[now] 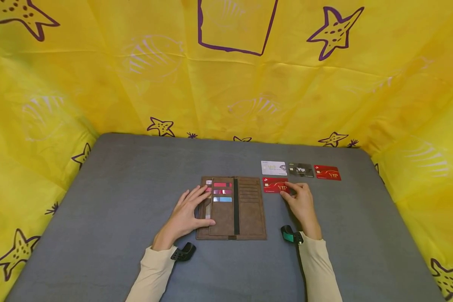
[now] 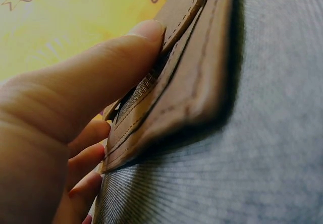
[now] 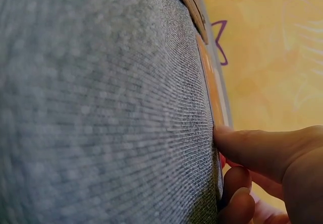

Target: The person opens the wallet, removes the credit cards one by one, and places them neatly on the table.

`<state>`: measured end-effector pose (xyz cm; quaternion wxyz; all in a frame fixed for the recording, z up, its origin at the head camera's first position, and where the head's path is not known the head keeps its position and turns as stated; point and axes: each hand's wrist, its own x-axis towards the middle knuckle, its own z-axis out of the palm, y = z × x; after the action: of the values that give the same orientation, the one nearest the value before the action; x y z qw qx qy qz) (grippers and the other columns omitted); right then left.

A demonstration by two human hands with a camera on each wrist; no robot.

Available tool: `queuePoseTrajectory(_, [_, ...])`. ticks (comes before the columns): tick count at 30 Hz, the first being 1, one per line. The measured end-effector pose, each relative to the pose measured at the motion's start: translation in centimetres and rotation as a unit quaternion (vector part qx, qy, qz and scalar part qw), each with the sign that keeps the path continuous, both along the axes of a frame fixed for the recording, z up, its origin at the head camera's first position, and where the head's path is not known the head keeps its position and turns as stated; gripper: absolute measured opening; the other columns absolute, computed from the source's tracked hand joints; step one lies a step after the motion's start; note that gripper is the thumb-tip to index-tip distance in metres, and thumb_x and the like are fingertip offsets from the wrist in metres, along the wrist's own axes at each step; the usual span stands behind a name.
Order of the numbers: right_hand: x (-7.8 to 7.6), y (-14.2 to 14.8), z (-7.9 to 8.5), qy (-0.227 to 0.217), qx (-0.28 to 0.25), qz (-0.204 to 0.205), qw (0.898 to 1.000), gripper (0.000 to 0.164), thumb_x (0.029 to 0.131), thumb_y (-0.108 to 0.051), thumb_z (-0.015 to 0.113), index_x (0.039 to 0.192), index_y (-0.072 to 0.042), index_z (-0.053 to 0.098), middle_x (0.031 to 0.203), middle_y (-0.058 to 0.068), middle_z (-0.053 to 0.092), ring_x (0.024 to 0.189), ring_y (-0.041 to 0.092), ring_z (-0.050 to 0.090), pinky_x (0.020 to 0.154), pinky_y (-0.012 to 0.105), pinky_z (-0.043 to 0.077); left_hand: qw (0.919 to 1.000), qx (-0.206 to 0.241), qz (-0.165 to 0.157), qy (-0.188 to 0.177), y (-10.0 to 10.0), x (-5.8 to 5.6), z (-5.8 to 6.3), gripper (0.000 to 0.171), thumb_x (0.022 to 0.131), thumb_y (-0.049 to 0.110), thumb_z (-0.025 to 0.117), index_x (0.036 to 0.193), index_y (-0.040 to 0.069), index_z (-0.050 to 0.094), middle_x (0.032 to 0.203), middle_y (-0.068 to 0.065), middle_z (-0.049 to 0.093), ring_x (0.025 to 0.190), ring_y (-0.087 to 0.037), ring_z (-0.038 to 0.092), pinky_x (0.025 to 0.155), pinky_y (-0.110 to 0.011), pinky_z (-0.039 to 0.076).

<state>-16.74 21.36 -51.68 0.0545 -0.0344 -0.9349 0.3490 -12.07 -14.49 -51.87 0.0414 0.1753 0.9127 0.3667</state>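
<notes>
A brown wallet (image 1: 250, 218) lies spread on the grey cloth, with several cards showing in the slots of its left flap. My left hand (image 1: 186, 214) rests on the wallet's left side, fingers extended over the edge and thumb (image 2: 121, 52) on the inner flap. To the right of the wallet is a red VIP card (image 1: 273, 185). My right hand (image 1: 302, 203) pinches this card's right end, the thumb (image 3: 252, 146) at its near edge and a fingertip at the far corner. The other right fingers are curled beneath the hand in the right wrist view.
Behind the red card lie a white VIP card (image 1: 273, 167), a dark VIP card (image 1: 301, 170) and a second red card (image 1: 327, 172) in a row. A yellow patterned curtain (image 1: 219, 92) rises along the back and sides of the grey table surface (image 1: 128, 180).
</notes>
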Motion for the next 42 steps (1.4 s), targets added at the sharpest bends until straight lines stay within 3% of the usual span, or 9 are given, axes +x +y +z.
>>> queuePoseTrajectory(7, [-0.1, 0.0, -0.1, 0.016, -0.008, -0.003, 1.0, 0.04, 0.087, -0.011, 0.075, 0.123, 0.006, 0.067, 0.109, 0.028, 0.056, 0.085, 0.036, 0.056, 0.078, 0.04, 0.044, 1.0, -0.001, 0.001, 0.0, -0.1, 0.1, 0.0, 0.091, 0.072, 0.04, 0.087, 0.147, 0.007, 0.048, 0.16, -0.01, 0.036, 0.151, -0.034, 0.025, 0.123, -0.057, 0.011])
queuePoseTrajectory(14, [0.0, -0.4, 0.0, 0.054, -0.041, -0.029, 0.997, 0.03, 0.089, -0.014, 0.073, 0.115, 0.0, 0.072, 0.104, 0.022, 0.066, 0.079, 0.024, 0.055, 0.07, 0.025, 0.041, 1.0, 0.001, 0.001, 0.003, -0.1, 0.0, 0.0, 0.09, 0.072, 0.04, 0.087, 0.147, 0.006, 0.049, 0.16, -0.01, 0.037, 0.151, -0.035, 0.026, 0.123, -0.058, 0.011])
queuePoseTrajectory(20, [-0.1, -1.8, 0.9, 0.059, -0.057, -0.022, 0.996, 0.021, 0.09, -0.017, 0.074, 0.106, -0.005, 0.075, 0.092, 0.014, 0.071, 0.07, 0.012, 0.053, 0.063, 0.018, 0.041, 1.0, 0.001, -0.001, -0.003, 0.0, 0.1, 0.1, 0.091, 0.072, 0.04, 0.087, 0.147, 0.007, 0.048, 0.16, -0.01, 0.036, 0.151, -0.034, 0.025, 0.123, -0.057, 0.01])
queuePoseTrajectory(28, [-0.5, -4.5, 2.4, 0.039, -0.098, 0.042, 0.994, 0.018, 0.09, -0.018, 0.074, 0.102, -0.006, 0.076, 0.079, 0.012, 0.073, 0.057, 0.001, 0.051, 0.055, 0.019, 0.04, 1.0, 0.001, 0.0, -0.004, 0.1, 0.0, 0.2, 0.092, 0.072, 0.04, 0.087, 0.148, 0.008, 0.047, 0.16, -0.01, 0.036, 0.151, -0.034, 0.025, 0.123, -0.058, 0.011])
queuePoseTrajectory(36, [-1.0, -7.5, 3.2, 0.035, -0.104, 0.119, 0.987, 0.018, 0.09, -0.018, 0.073, 0.102, -0.005, 0.075, 0.085, 0.009, 0.072, 0.064, 0.012, 0.053, 0.06, 0.02, 0.044, 1.0, 0.002, 0.0, -0.001, 0.0, 0.0, 0.0, 0.091, 0.071, 0.04, 0.087, 0.147, 0.008, 0.048, 0.16, -0.01, 0.036, 0.151, -0.034, 0.026, 0.123, -0.058, 0.011])
queuePoseTrajectory(42, [-1.4, -9.4, 2.9, 0.014, -0.085, 0.176, 0.981, 0.018, 0.09, -0.021, 0.074, 0.102, -0.007, 0.076, 0.089, 0.006, 0.074, 0.068, 0.012, 0.059, 0.065, 0.022, 0.049, 1.0, 0.002, 0.002, 0.0, -0.1, 0.0, 0.0, 0.091, 0.072, 0.041, 0.087, 0.147, 0.008, 0.049, 0.16, -0.01, 0.037, 0.151, -0.034, 0.026, 0.122, -0.057, 0.011])
